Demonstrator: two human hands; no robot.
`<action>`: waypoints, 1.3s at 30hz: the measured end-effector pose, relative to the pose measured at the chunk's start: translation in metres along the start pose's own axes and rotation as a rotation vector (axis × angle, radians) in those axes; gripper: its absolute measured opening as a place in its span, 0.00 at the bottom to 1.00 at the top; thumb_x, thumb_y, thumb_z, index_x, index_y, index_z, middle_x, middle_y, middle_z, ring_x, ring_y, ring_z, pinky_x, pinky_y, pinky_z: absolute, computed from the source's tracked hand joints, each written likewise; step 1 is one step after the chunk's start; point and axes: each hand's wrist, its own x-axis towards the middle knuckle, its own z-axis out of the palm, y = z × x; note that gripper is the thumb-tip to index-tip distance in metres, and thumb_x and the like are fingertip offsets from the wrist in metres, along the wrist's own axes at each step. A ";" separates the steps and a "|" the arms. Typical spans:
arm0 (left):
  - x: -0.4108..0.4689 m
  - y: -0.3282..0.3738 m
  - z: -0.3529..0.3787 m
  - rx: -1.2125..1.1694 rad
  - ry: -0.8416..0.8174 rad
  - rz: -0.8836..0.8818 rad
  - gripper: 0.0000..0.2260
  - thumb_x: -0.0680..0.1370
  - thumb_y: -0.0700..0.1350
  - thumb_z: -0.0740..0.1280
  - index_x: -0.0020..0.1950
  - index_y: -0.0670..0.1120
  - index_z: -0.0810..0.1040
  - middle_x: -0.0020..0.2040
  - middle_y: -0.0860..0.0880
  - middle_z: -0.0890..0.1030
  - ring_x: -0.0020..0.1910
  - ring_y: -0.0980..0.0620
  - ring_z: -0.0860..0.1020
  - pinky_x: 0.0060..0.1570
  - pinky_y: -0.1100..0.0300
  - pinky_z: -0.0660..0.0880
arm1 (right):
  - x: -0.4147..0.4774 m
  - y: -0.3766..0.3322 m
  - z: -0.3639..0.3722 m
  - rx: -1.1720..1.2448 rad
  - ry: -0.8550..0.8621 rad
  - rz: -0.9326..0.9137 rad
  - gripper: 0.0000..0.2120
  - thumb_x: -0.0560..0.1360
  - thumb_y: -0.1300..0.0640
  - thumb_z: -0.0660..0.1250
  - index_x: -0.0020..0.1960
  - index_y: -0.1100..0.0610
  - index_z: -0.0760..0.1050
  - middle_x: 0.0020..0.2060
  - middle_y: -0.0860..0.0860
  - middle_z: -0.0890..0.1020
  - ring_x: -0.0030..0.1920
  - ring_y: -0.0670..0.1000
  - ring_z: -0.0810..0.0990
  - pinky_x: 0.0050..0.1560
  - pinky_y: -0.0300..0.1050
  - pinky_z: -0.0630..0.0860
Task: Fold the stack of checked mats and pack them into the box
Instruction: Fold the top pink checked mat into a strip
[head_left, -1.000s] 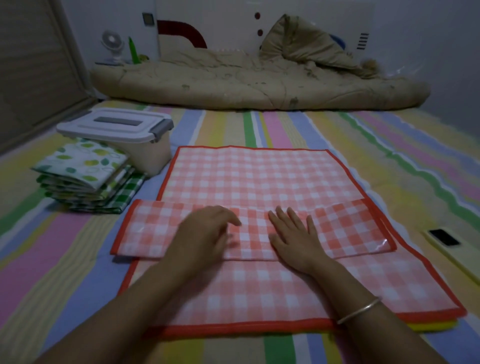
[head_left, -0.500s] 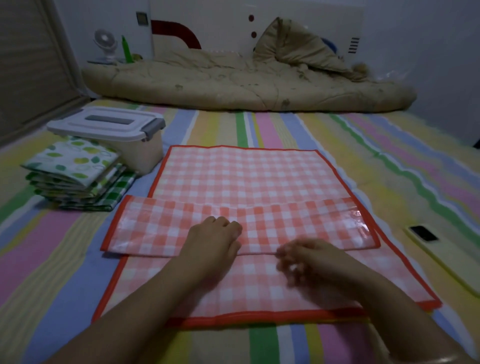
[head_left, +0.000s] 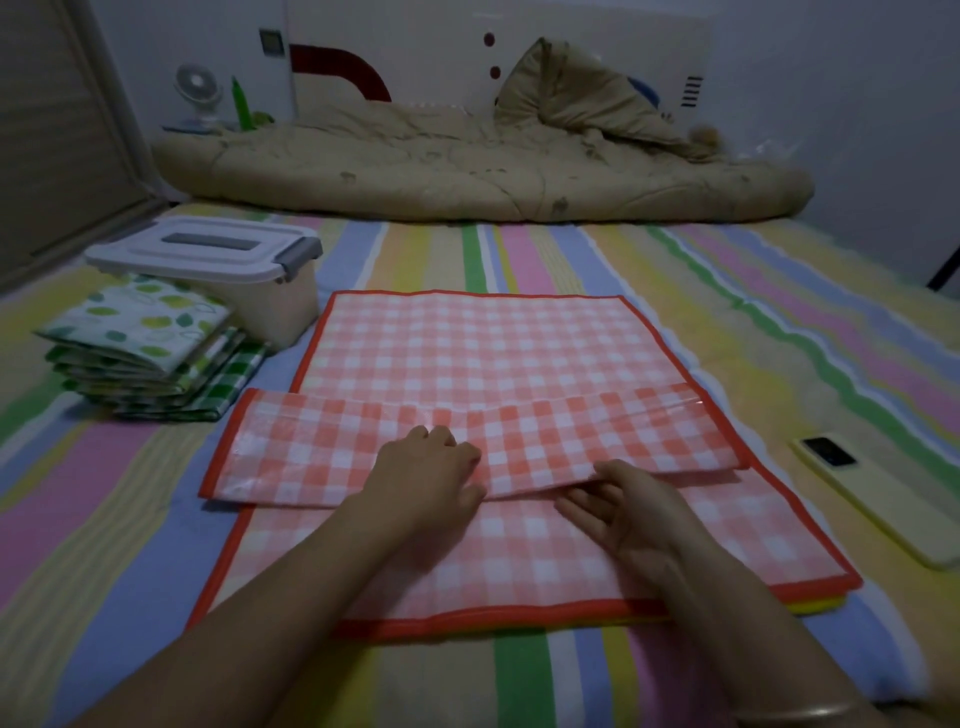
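A red checked mat (head_left: 483, 343) lies flat on top of a stack, with a yellow layer (head_left: 815, 606) showing at the stack's near right corner. A folded strip of red checked mat (head_left: 311, 457) lies across it. My left hand (head_left: 428, 470) sits on the strip with fingers curled over it and the thumb at its near edge. My right hand (head_left: 631, 506) pinches the raised near edge, thumb on top and fingers beneath. Folded green-patterned mats (head_left: 140, 332) are piled at the left, against the closed white-lidded box (head_left: 208, 254).
Everything lies on a striped bedsheet (head_left: 727, 291). A rumpled beige quilt (head_left: 467, 166) runs across the far end. A phone in a yellow case (head_left: 878, 499) lies right of the mats. A small fan (head_left: 197, 91) stands at the back left.
My right hand left the top of the strip, came round to its near edge and now lifts it. My left hand curled its fingers on the strip.
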 end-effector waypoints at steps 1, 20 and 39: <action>0.000 0.000 -0.001 0.003 0.001 0.003 0.20 0.80 0.61 0.56 0.69 0.54 0.70 0.63 0.50 0.74 0.59 0.51 0.71 0.53 0.54 0.70 | 0.002 -0.002 0.002 0.003 0.022 -0.015 0.03 0.79 0.66 0.59 0.49 0.65 0.71 0.49 0.62 0.80 0.51 0.59 0.81 0.54 0.56 0.79; 0.002 0.054 0.013 0.036 0.029 -0.143 0.23 0.80 0.57 0.54 0.73 0.49 0.62 0.68 0.42 0.68 0.66 0.43 0.65 0.60 0.47 0.68 | -0.014 -0.016 0.053 -0.809 0.152 -0.869 0.14 0.83 0.57 0.53 0.65 0.58 0.70 0.52 0.52 0.79 0.50 0.52 0.78 0.49 0.43 0.71; -0.079 -0.140 -0.012 -1.263 0.499 -0.777 0.18 0.85 0.47 0.55 0.47 0.39 0.80 0.30 0.50 0.81 0.25 0.56 0.78 0.22 0.64 0.74 | 0.004 0.102 0.126 -1.678 -0.375 -1.100 0.27 0.81 0.56 0.50 0.79 0.55 0.51 0.79 0.52 0.52 0.79 0.52 0.47 0.78 0.49 0.44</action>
